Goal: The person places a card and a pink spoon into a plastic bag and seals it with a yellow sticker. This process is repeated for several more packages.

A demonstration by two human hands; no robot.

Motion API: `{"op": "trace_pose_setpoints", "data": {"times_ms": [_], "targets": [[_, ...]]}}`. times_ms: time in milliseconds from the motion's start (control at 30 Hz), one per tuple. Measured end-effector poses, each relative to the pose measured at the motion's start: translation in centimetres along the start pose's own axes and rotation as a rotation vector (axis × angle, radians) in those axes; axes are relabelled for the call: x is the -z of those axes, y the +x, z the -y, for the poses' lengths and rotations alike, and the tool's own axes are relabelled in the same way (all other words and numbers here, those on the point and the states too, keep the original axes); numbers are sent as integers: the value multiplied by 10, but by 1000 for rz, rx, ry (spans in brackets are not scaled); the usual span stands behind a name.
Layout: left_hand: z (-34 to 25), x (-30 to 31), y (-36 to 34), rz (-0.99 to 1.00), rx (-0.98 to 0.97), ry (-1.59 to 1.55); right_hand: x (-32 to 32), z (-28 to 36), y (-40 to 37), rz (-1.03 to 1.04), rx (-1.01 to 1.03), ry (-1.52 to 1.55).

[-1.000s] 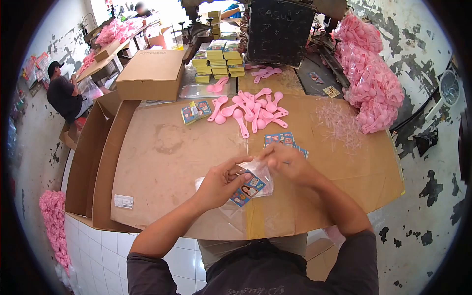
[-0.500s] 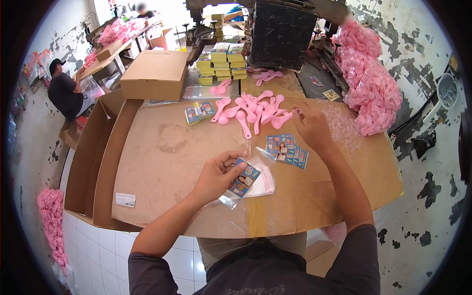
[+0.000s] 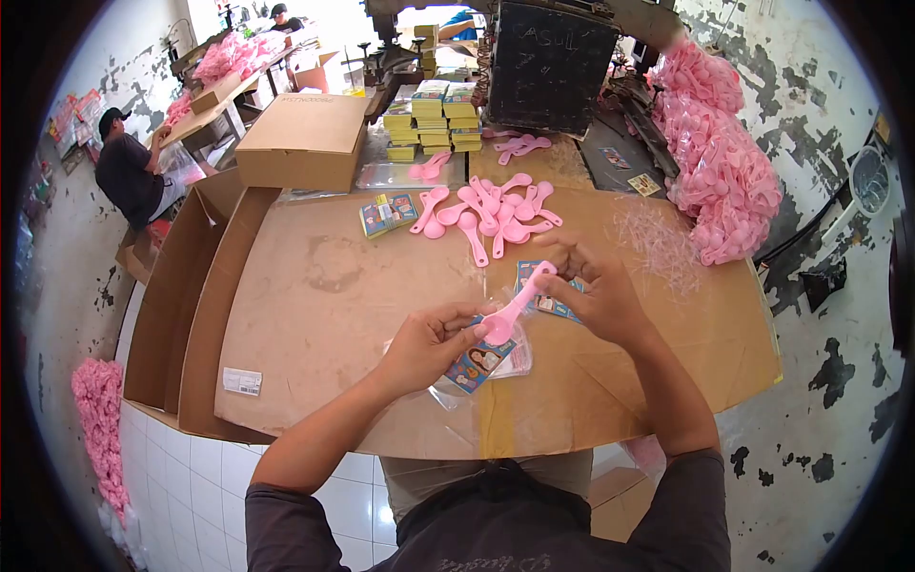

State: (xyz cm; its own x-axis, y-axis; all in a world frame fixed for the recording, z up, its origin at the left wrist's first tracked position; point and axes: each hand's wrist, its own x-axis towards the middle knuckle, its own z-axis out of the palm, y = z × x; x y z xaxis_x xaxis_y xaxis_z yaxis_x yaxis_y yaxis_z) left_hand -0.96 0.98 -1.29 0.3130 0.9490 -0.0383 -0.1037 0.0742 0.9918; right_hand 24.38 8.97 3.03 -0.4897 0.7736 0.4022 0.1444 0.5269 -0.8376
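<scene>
My left hand (image 3: pixel 434 345) pinches a blue printed card (image 3: pixel 479 366), with clear plastic film showing around it. A pink measuring spoon (image 3: pixel 516 307) slants over that card, its bowl at my left thumb. The handle end is pinched by my right hand (image 3: pixel 596 294). Under the card lies a stack of clear plastic bags (image 3: pixel 516 360). More blue cards (image 3: pixel 553 303) lie partly hidden behind my right hand. Beyond them is a loose pile of pink spoons (image 3: pixel 491 212), and to its left a small stack of cards (image 3: pixel 388 215).
A closed carton (image 3: pixel 300 138) and stacked card bundles (image 3: pixel 434 119) stand at the back, beside a black machine box (image 3: pixel 545 71). Bagged pink spoons (image 3: pixel 720 162) hang at right near plastic scraps (image 3: pixel 658 243). An open carton (image 3: pixel 181 315) borders the left. Two people sit far left.
My right hand has come back from the spoon pile toward me, bringing a pink spoon. The spoon's bowl now meets the card in my left hand.
</scene>
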Motion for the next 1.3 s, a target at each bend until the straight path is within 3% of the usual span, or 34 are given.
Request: {"op": "trace_pose_setpoints", "data": {"times_ms": [100,200,300,400,500,600,700,800,867,1000,1100,1200,1300], "targets": [[4,0,2,2,-17,-9,-17,4,-5,-10,-79,112],[8,5,4,41,-30,-76,-15,-1,-1,277,251,-124],[0,8,1,95,0,-35,-19,12,-2,109,-20,205],[-4,7,-1,189,14,-80,-21,34,9,178,314,-85],[3,12,-1,229,-39,-60,-10,45,16,418,453,-206],[-4,-7,-1,45,-377,-46,-5,82,16,239,533,-382],[-8,4,-5,120,-529,334,-1,102,7,204,478,-635],[-15,-6,-14,120,-543,413,-4,101,4,234,419,-762],[-20,-23,-15,37,-588,394,-7,100,1,182,368,-605],[-15,-20,-11,4,-523,339,-9,99,-4,192,243,-453],[-15,-21,-10,-37,-403,227,-16,86,-5,40,229,-422],[-17,-19,-11,-86,-298,162,-22,77,-1,-74,555,-704],[-11,-18,-12,-126,-291,308,-35,70,-1,-23,651,-824]]}}
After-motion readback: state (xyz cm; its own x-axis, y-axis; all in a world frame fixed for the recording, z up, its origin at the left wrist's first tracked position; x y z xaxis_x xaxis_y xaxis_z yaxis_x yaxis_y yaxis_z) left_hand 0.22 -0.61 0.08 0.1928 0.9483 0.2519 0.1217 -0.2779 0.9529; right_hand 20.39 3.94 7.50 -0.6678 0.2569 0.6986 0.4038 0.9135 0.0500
